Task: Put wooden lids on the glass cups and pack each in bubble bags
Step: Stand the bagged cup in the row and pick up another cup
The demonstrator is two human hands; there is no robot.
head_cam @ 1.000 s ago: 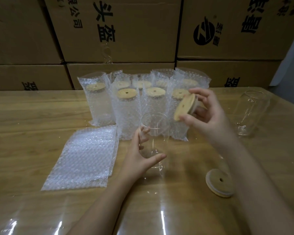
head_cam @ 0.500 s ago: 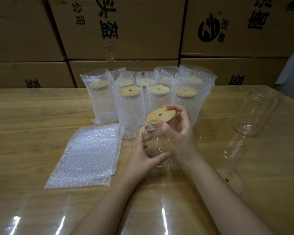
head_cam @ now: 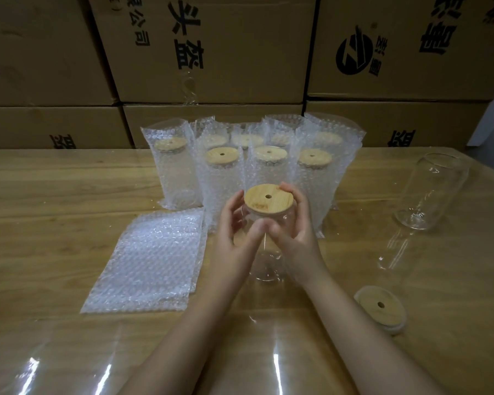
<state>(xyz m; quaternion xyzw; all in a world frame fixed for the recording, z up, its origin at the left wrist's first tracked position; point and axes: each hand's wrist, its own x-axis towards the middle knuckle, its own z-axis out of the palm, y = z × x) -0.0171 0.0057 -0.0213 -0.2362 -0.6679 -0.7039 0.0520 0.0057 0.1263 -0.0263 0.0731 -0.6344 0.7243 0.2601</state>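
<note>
A clear glass cup (head_cam: 265, 263) stands upright at the table's middle with a round wooden lid (head_cam: 268, 198) lying flat on its rim. My left hand (head_cam: 234, 232) wraps the cup's left side and my right hand (head_cam: 294, 229) wraps its right side, thumbs meeting in front just below the lid. A stack of flat bubble bags (head_cam: 151, 258) lies to the left. A second bare glass cup (head_cam: 431, 195) stands at the right, and a loose wooden lid (head_cam: 381, 307) lies on the table near my right forearm.
Several lidded cups in bubble bags (head_cam: 220, 178) stand in two rows behind the held cup. Stacked cardboard boxes (head_cam: 211, 52) form a wall at the back. The wooden table (head_cam: 54, 209) has a glossy transparent cover that reflects light near the front edge.
My right hand brought the wooden lid down from the air onto the cup's rim, then slid to the cup's right side. The left hand stayed on the cup.
</note>
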